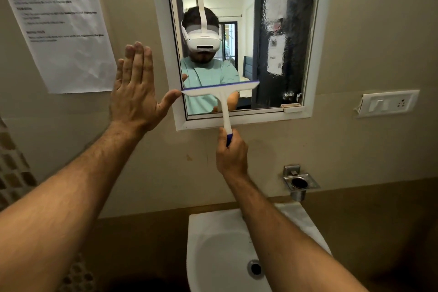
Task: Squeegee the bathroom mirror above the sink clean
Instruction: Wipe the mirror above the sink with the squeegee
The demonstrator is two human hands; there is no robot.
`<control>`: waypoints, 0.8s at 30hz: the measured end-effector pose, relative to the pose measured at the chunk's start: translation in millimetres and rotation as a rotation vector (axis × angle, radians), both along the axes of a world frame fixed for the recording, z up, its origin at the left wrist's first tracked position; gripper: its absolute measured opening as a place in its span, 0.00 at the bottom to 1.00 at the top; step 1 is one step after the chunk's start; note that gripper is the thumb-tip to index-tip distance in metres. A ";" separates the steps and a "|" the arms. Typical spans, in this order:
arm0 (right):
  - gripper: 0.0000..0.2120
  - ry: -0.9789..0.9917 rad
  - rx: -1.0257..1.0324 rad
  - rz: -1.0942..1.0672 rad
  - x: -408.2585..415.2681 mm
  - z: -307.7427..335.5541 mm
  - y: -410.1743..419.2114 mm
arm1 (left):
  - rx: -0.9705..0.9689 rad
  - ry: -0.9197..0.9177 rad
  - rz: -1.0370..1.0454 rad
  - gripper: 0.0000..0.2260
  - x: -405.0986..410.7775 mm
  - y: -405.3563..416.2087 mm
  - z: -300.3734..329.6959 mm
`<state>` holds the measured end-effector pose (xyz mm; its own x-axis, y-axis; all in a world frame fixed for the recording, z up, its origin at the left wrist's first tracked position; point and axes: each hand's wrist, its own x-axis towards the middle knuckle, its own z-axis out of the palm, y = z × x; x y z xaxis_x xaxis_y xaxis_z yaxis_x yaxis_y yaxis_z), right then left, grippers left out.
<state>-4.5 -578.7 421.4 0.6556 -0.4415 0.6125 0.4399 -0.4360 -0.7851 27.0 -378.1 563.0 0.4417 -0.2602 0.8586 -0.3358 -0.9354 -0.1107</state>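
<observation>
The mirror [272, 31] hangs on the beige wall in a white frame [315, 54], straight above the sink [213, 244]. A white squeegee [221, 89] lies against the lower part of the glass, its blue-edged blade level and reaching from the mirror's left edge to about the middle. Its handle runs down over the bottom rail of the frame.

The right hand [231, 155] is just below the mirror with its grip closed around the blue end of that handle, fingers curled around it and thumb up along the stem. The left hand [136, 92] is held up to the left of the mirror, grip open and holding nothing: fingers straight and together, palm toward the wall, thumb spread out so its tip is at the left side of the frame, right beside the end of the blade. Whether the palm touches the wall cannot be told.

The right half of the mirror shows wavy, wet-looking streaks over a dark reflection.

Left of the mirror a printed sheet of paper [61, 28] is stuck to the wall. Right of the mirror, near its lower corner, is a white switch plate [388, 102]. Below and to the right of the mirror a metal cup holder [299, 181] is fixed to the wall, above the right rear corner of the sink.
</observation>
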 end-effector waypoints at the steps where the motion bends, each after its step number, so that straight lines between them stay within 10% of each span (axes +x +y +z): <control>1: 0.12 0.017 0.004 0.001 -2.2 -12.5 -0.6 | 0.001 0.004 0.003 0.46 0.5 1.0 -2.0; 24: 0.11 0.051 -0.004 -0.001 -10.0 -34.0 -5.4 | 0.014 0.012 -0.008 0.46 -1.1 -2.5 -8.5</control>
<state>-14.6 -584.1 387.4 0.6856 -0.4397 0.5802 0.3992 -0.4393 -0.8048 25.9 -380.6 554.4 0.4495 -0.2760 0.8496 -0.3449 -0.9309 -0.1199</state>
